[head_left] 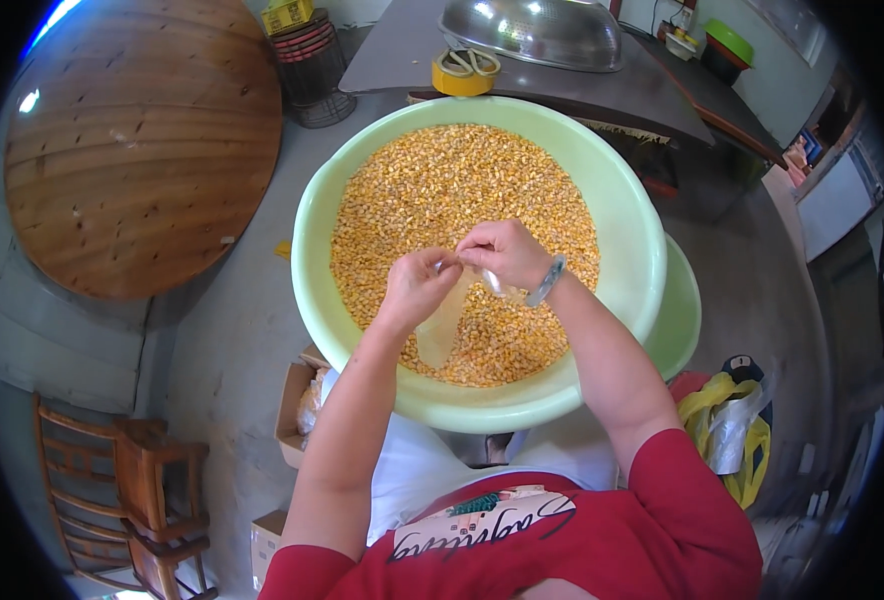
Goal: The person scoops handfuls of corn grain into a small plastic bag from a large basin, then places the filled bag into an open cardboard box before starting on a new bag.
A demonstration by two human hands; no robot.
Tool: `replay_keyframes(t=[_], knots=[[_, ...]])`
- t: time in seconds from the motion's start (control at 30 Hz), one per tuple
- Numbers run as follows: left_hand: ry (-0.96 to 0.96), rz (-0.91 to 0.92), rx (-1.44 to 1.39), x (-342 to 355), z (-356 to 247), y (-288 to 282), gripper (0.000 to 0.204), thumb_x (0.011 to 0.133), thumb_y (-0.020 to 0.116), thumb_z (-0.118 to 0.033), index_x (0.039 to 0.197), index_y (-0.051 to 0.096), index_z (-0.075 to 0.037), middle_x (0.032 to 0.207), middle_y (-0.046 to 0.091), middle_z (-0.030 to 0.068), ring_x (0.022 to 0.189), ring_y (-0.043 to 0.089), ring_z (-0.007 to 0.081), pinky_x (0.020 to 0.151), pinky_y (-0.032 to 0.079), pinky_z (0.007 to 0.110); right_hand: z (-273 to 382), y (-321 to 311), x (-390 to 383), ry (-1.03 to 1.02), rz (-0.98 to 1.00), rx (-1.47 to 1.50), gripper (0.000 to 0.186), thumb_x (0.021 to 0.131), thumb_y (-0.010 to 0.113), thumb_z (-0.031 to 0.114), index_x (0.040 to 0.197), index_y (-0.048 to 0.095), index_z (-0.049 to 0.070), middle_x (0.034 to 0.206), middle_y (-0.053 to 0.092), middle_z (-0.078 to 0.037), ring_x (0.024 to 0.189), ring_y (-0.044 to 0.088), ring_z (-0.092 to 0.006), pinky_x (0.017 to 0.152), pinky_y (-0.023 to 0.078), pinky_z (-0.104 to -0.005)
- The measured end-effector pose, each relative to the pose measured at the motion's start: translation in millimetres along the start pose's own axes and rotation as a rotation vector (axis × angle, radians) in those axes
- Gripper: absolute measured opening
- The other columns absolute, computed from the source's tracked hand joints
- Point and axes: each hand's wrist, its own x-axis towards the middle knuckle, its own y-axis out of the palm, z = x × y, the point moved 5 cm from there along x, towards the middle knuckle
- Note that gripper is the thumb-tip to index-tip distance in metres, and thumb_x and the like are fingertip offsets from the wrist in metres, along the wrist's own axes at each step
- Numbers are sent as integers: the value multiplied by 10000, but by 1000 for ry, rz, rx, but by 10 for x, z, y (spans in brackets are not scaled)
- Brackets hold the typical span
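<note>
A large pale green basin (622, 215) full of yellow corn kernels (442, 185) sits in front of me. Over its near half, my left hand (417, 285) and my right hand (504, 250) meet, both pinching the top edge of a thin clear plastic bag (444, 325). The bag hangs down between them over the kernels. My right wrist wears a pale bracelet.
A round wooden tabletop (132, 140) leans at the left. Behind the basin a grey table (652, 95) holds a steel bowl (532, 30) and a roll of yellow tape (462, 72). A second green basin (680, 310) sits at the right, yellow bags (727, 420) below it, wooden chairs (127, 500) and cardboard boxes (292, 400) at lower left.
</note>
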Motion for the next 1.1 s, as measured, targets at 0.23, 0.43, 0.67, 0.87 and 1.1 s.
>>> replay_keyframes(t=[0.23,0.43,0.67,0.87,1.1], knots=[[-17,-29,-434,32,50,-31,122,855,559,-104,837,604,8,697,586,-2,647,519,48,601,425,187,-218,-11,-20,258,55,209,99,783,639,102,779,643,3,663,606,-6,606,551,-57,552,445,-214],[-34,6,-364,26,103,-20,87,829,588,-77,831,607,7,706,590,4,653,525,53,604,426,185,-133,66,-25,277,121,338,94,776,639,83,801,646,-7,691,623,-9,618,565,-65,579,457,-205],[-52,6,-450,27,75,-11,131,774,610,-8,901,583,8,766,582,11,694,537,63,624,432,188,-134,47,-23,229,148,99,76,713,656,88,736,662,16,658,633,-38,579,569,-74,542,456,-219],[-62,-26,-505,30,57,-20,282,750,597,22,1023,525,4,790,555,8,722,529,57,629,421,178,-272,57,-17,313,116,287,106,699,680,111,749,666,18,662,633,-33,575,568,-80,552,459,-230],[-31,-13,-506,31,26,-32,290,739,580,25,1024,531,-2,769,546,0,691,512,48,607,402,170,-219,112,-34,297,179,222,131,691,695,117,762,669,10,639,629,-24,589,568,-73,558,457,-214]])
